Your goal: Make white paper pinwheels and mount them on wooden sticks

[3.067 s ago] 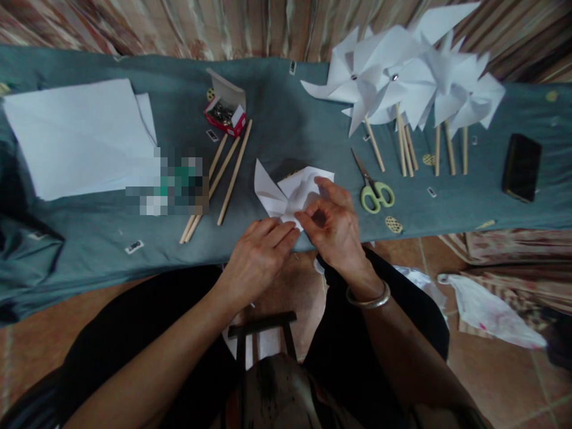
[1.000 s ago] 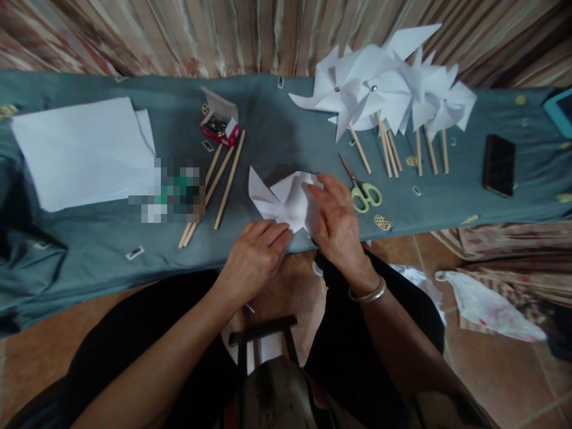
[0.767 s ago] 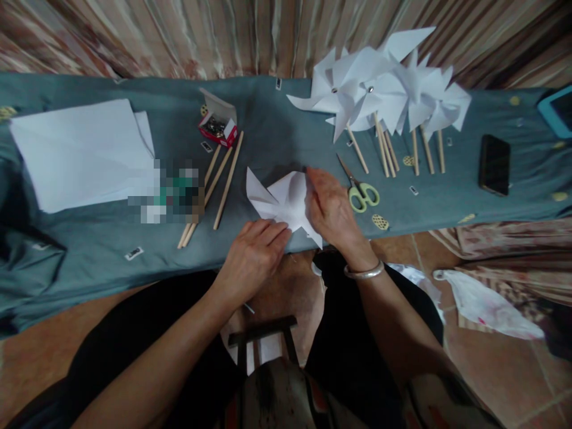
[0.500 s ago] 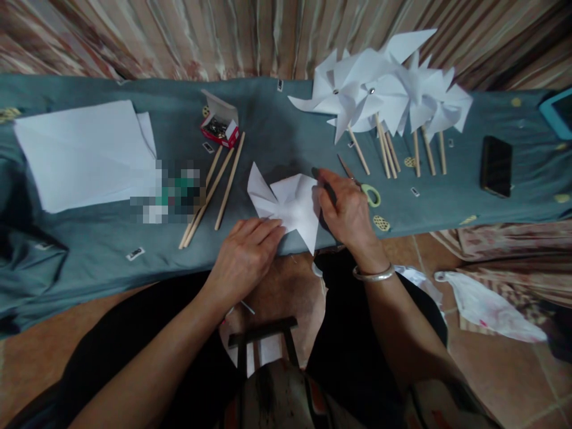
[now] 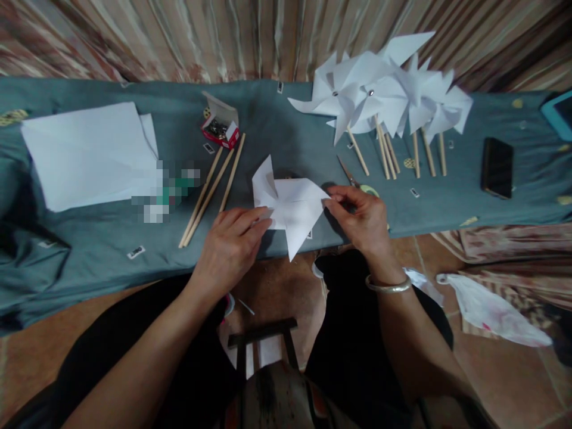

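A white paper pinwheel (image 5: pixel 295 205) without a stick is between my hands near the table's front edge. My left hand (image 5: pixel 235 241) pinches its left side between thumb and fingers. On the other side, my right hand (image 5: pixel 360 217) has the tip of the right blade between thumb and forefinger. Green-handled scissors (image 5: pixel 353 179) lie just behind my right hand, which partly hides them. Left of the pinwheel are several wooden sticks (image 5: pixel 210 199), and behind these stands an open red and white box (image 5: pixel 221 128) of small metal pieces.
Finished-looking paper pinwheels on sticks (image 5: pixel 366 89) lie heaped at the back right. A dark phone (image 5: pixel 497 167) is farther right, beside a blue-edged device (image 5: pixel 558 113). White paper sheets (image 5: pixel 89 155) cover part of the left of the green tablecloth (image 5: pixel 174 119). A blurred-out patch hides something beside them.
The pinwheel has turned slightly and shifted left. My left hand has moved left along its edge. My right hand has gone from lying beside the paper to pinching a blade tip.
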`<state>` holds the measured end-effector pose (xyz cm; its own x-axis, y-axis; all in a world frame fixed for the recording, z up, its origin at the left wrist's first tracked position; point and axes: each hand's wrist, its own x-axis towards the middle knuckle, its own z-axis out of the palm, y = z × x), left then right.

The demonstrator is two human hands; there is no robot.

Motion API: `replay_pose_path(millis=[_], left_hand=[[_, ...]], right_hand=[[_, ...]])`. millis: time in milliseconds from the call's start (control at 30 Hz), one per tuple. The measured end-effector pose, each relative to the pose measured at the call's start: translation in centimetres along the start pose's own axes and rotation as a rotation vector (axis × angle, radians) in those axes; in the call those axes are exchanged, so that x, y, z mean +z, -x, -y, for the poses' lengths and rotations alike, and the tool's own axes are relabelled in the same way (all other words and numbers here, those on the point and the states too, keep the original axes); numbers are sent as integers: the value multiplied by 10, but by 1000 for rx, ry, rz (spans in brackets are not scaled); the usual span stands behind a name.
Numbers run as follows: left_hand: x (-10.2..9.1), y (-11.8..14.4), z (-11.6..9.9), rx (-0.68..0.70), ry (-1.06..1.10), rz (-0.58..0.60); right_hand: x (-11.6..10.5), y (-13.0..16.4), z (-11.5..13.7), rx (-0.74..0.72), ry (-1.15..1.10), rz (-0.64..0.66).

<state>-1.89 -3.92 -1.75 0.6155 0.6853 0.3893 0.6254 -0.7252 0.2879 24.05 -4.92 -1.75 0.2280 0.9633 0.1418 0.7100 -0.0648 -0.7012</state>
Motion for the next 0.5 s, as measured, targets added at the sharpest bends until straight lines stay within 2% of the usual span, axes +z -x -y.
replay_pose_path(millis=[300,400,500], left_hand=[[5,-2,4,18,-46,-48],[6,-2,12,-18,-49,-31],[4,-3,18,-29,-60,-61]], right_hand=[[-10,6,3,78,11,24],[-19,17,3,107,20,115],[-26,28,3,96,32,252]])
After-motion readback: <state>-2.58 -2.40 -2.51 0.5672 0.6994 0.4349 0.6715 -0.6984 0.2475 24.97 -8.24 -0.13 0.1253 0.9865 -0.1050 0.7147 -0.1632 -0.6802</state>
